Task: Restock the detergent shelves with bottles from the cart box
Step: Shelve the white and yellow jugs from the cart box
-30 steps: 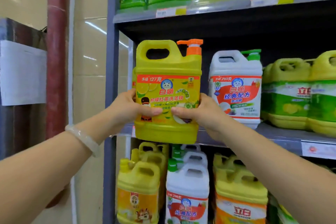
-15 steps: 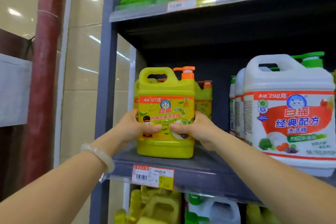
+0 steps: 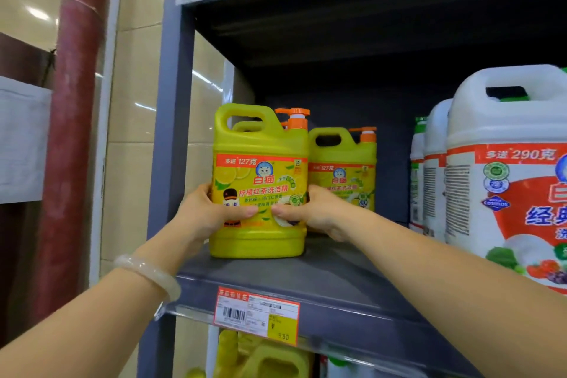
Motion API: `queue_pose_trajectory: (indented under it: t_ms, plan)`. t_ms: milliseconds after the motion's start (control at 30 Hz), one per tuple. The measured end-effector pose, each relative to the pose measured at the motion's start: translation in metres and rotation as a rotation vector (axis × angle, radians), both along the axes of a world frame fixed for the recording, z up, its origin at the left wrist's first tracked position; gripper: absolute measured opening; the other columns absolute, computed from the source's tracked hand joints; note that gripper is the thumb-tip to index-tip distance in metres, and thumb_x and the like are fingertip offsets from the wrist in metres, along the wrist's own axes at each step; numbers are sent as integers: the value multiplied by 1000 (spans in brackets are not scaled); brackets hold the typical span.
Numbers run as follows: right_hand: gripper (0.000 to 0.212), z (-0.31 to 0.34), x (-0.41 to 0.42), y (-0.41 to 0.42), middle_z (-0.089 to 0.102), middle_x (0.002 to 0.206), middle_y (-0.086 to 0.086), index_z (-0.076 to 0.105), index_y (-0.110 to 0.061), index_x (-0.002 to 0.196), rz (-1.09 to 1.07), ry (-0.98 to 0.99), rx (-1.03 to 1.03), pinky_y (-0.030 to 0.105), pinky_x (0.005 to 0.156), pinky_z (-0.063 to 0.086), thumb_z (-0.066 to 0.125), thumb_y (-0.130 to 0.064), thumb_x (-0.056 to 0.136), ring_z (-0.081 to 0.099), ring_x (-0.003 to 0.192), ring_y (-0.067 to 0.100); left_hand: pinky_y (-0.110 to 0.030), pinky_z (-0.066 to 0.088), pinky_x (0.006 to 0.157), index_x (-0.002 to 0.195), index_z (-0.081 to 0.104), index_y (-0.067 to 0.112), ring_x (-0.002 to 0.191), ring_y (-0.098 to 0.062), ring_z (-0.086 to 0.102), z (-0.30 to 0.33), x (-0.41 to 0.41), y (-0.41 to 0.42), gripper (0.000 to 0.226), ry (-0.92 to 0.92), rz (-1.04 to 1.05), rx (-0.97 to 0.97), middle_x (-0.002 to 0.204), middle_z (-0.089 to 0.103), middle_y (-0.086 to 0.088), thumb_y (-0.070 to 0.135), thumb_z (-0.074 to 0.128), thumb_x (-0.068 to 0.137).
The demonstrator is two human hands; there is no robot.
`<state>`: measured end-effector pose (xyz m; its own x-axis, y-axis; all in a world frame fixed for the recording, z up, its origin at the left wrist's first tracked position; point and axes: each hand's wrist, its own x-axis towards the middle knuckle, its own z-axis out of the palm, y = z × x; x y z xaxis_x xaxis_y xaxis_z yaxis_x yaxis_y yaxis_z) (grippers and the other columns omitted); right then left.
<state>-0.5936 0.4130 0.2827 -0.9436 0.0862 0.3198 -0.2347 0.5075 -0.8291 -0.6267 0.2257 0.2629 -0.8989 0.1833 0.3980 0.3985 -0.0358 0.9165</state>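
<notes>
Item: yellow detergent bottle (image 3: 259,184), orange pump top, upright between my hands. A second ago I carried it in the air before the shelf (image 3: 306,279); now its base sits on the board, pushed in deeper. My left hand (image 3: 205,215) and right hand (image 3: 313,212) each wrap a side, thumbs across the label. Beyond my right hand: a matching yellow bottle (image 3: 343,169); farther right, white jugs (image 3: 506,163). Judgement: placement nearly done, release remaining.
</notes>
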Motion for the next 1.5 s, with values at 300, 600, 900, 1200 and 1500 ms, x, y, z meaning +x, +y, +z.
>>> queue_pose_trajectory:
  t_ms: [300,600,900,1200,1500]
  plan:
    - [91,28,11,33,48,140,7,35,-13,143,-73,-275,92,37,97,45,84,-24,67,47,127,23,-38,56,80,122,54,12,96,-23,67,-11,-9,4,75,15,22,89,110,68,-6,18,87,54]
    - [84,35,-9,85,48,140,16,38,-3,139,-483,-184,96,39,102,39,82,-24,71,46,128,31,-46,52,92,134,41,19,103,-23,63,-12,-16,6,111,27,-5,82,119,62,-2,34,86,34]
    - [128,16,-39,123,50,135,13,30,-4,136,-580,27,-202,46,103,42,96,-37,31,49,124,30,-49,53,89,133,44,23,98,-26,67,-16,-30,7,124,29,-112,140,113,68,-3,36,94,21]
    - [115,-3,-45,129,54,131,13,38,-7,132,-528,47,-247,51,102,43,97,-23,34,52,122,30,-51,52,90,128,48,28,99,-27,68,-19,-34,8,133,35,-133,151,110,70,-1,53,91,4]
    - [111,1,-29,128,50,135,13,33,-6,136,-657,27,-174,49,104,42,95,-23,46,49,125,30,-50,51,91,118,52,27,99,-27,66,-17,-30,8,102,61,-137,150,109,69,-3,41,87,23]
